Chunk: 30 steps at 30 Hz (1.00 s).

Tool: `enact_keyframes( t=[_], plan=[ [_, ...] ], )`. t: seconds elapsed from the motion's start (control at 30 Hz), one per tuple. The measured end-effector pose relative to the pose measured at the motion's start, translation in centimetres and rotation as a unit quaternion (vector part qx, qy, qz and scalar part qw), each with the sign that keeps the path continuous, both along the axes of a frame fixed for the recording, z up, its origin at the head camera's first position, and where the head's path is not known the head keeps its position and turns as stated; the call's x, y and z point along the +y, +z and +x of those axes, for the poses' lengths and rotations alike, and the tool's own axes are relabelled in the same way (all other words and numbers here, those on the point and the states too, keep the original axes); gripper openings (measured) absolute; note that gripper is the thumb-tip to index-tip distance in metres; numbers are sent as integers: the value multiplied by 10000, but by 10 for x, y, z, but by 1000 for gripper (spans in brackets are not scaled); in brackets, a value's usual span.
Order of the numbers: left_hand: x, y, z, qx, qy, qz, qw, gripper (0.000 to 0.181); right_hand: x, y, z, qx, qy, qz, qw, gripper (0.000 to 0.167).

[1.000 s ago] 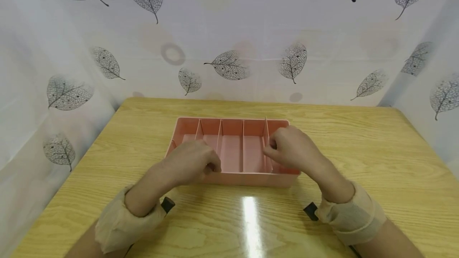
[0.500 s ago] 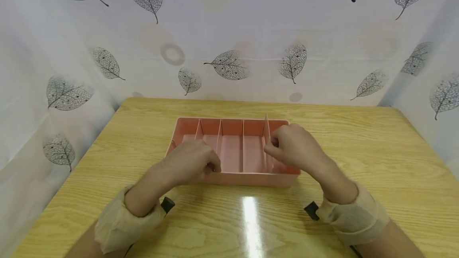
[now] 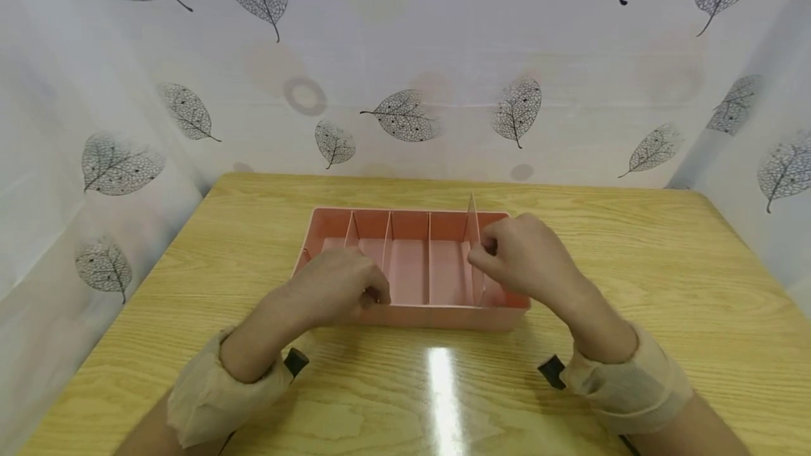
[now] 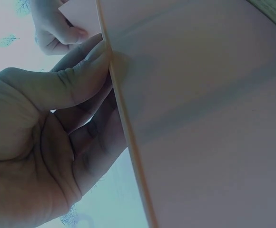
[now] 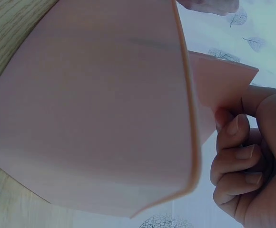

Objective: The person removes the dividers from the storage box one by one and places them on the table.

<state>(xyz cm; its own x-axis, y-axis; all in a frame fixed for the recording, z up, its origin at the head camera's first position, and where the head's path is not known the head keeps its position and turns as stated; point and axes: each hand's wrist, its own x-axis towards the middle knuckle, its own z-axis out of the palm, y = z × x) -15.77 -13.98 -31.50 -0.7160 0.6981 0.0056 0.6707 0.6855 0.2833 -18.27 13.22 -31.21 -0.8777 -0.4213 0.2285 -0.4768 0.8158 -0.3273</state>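
A pink box with upright dividers stands on the table. My left hand grips its near wall left of the middle; in the left wrist view the thumb and fingers of the left hand pinch the wall's rim. At the box's right part, my right hand pinches the rightmost divider, whose far end stands above the box's back rim. The right wrist view shows this divider sticking up past the box wall, with the right hand at its edge, the other fingers curled.
The box rests on a wood-grain table. Behind and beside the table hangs a pale curtain printed with dark leaves. A bright reflection lies on the table in front of the box.
My right hand has risen slightly and moved a little to the right, and the rightmost divider has come up with it, its far end higher above the rim. My left hand has not moved.
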Motion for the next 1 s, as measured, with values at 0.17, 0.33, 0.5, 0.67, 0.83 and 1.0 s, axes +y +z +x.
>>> enact_keyframes(
  t=[0.17, 0.33, 0.5, 0.67, 0.83, 1.0],
  plan=[
    [0, 0, 0, 3, -1, -21, 10000, 27, 2, 5, 1, 280, 56, -18, 9996, 37],
    [0, 0, 0, 48, -33, -9, 10000, 28, 6, 15, 6, 349, 18, -261, 9990, 33],
    [0, 0, 0, 64, -36, 21, 10000, 29, 13, 22, 8, 670, -16, -644, 9957, 29],
    [0, 0, -1, 77, -52, 15, 10000, 29, 20, 24, 7, 901, -70, -1041, 9904, 26],
    [0, 0, 0, 122, -65, 25, 9999, 30, 26, 25, 5, 1123, -224, -1224, 9859, 23],
    [0, 0, 0, 228, -104, -14, 9997, 30, 36, 27, -1, 1601, -509, -1228, 9781, 19]
  ],
)
